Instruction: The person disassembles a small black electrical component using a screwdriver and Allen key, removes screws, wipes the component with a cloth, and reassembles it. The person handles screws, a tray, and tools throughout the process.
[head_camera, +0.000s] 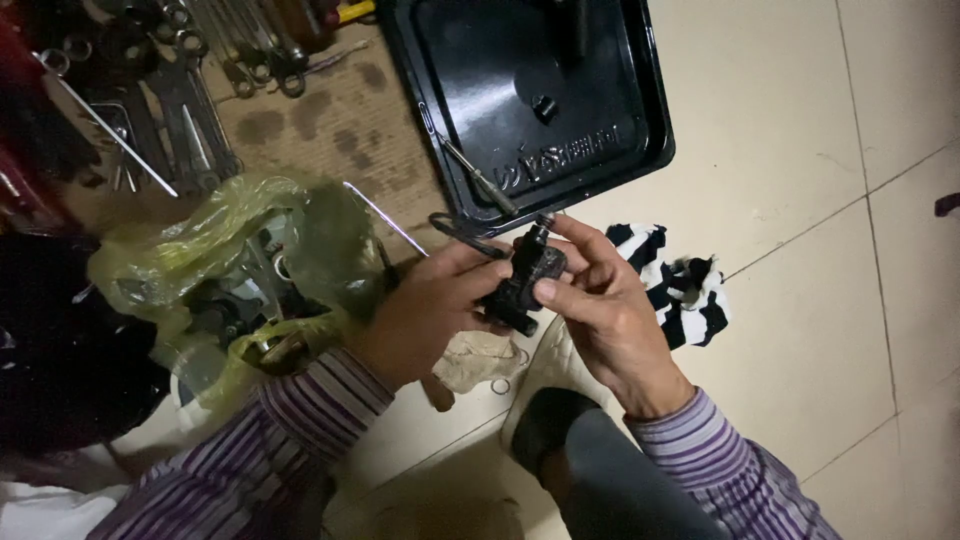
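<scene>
Pale tiled floor (800, 330) (dim light) with brown stained cardboard (340, 130) laid at the upper left.

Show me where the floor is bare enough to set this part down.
Bare tile lies right of the striped cloth and right of the black tray. Crowded: the wrenches top left, the plastic bag, and the patch around both hands.

Both hands met at centre frame around a small black metal part (522, 280). The left hand (425, 315) gripped it from nine o'clock; the right hand (600, 300) pinched it from three. A black tray (640, 100) lay at twelve, a striped cloth (690, 295) at three, wrenches (190, 110) at ten.
</scene>
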